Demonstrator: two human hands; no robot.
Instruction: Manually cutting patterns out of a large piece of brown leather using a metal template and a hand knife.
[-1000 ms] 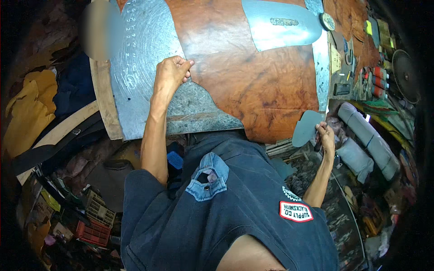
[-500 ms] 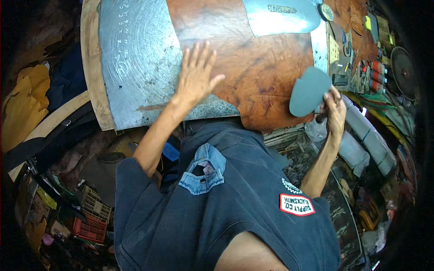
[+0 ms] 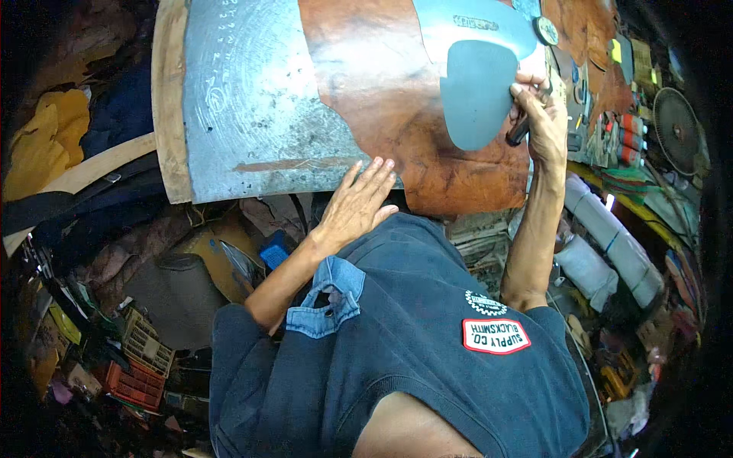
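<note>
A brown piece of leather [image 3: 374, 84] lies over the grey metal-topped table [image 3: 244, 107]. My right hand [image 3: 547, 118] pinches the right edge of a dark grey rounded template [image 3: 479, 99] above the leather; whether the template touches it I cannot tell. The same hand also holds a black-handled tool [image 3: 518, 131], its working end hidden. My left hand [image 3: 359, 197] is open, palm down, its fingertips at the table's near edge beside the leather. A larger pale blue sheet [image 3: 462, 17] lies on the leather at the far side, partly overlapped by the template in view.
A round tin [image 3: 546, 30] stands by the pale sheet. Wooden edging [image 3: 171, 114] bounds the table's left side. To the right are red-labelled bottles [image 3: 631, 137], a fan [image 3: 678, 126] and wrapped rolls [image 3: 611, 229]. Crates [image 3: 136, 385] sit at the lower left.
My right hand has carried the grey template left and farther out over the leather. My left hand has drawn back toward my body, from the leather's left edge to the table's near edge.
</note>
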